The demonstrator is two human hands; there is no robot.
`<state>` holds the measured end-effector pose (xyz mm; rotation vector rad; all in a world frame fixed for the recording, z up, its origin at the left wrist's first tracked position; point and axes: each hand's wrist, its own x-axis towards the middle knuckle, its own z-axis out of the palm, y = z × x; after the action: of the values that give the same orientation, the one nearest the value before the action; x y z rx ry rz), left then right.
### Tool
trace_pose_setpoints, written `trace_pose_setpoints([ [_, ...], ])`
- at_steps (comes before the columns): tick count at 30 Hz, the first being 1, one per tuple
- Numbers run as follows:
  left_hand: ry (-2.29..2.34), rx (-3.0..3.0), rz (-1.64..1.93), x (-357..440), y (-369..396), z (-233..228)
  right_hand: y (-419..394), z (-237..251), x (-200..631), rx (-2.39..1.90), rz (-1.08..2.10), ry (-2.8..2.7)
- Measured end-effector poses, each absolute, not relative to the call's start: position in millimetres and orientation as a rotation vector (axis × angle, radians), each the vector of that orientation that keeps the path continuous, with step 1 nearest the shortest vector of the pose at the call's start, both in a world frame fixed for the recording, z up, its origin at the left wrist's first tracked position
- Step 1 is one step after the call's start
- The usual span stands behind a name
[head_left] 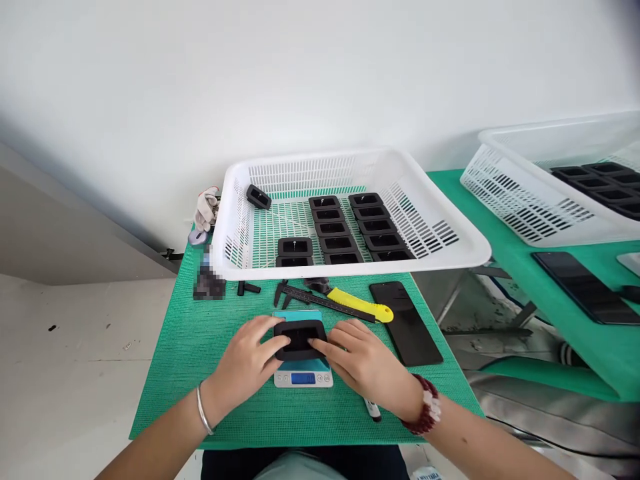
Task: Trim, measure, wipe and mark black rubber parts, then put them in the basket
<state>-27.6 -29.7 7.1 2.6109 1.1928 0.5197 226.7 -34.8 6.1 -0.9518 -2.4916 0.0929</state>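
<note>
Between my two hands is a black rectangular frame-like part (300, 356) with a recessed middle, held over a small digital scale (303, 380). My left hand (250, 353) grips its left side, fingers on the rim and in the recess. On the right side, my right hand (363, 360) is closed on the same part, a fingertip reaching into the recess. The scale's blue display is lit and seems to read zero. Whether the part touches the scale's plate I cannot tell. Just behind lie a black caliper (325, 301) and a yellow-handled cutter (355, 303).
A white plastic basket (350, 269) behind holds several similar black parts in rows. A phone (406, 323) lies right of the scale, and a marker (373, 410) near my right wrist. Gloves (206, 210) are at the back left. Another basket (525, 227) stands on a table at right.
</note>
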Motion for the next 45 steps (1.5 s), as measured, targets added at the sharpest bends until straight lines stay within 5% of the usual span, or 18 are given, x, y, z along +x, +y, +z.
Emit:
trace_pose_setpoints([
  [5, 1.131, 2.529, 0.591, -30.7, -33.2, -6.8, -31.9, -1.2, 239.6, -0.858, 0.236, -2.51],
  [13, 0.974, 2.074, 1.281, -28.5, 9.8, -21.5, 3.3, -9.0, 247.7, -1.105, 0.283, -1.749],
  [27, 1.0, 1.884, 1.126, -42.3, 9.9, -28.6, 6.3, -28.6, 255.4, -1.413, 0.388, -1.753],
  [39, 0.855, 2.343, 0.621, -29.2, 6.6, -20.9, 10.9, -35.3, 250.2, -1.4, 0.162, -2.202],
  [45, 0.86, 2.46, 0.68, -24.7, 2.2, -21.0, 8.7, -38.4, 247.9, -1.43, 0.049, -2.323],
])
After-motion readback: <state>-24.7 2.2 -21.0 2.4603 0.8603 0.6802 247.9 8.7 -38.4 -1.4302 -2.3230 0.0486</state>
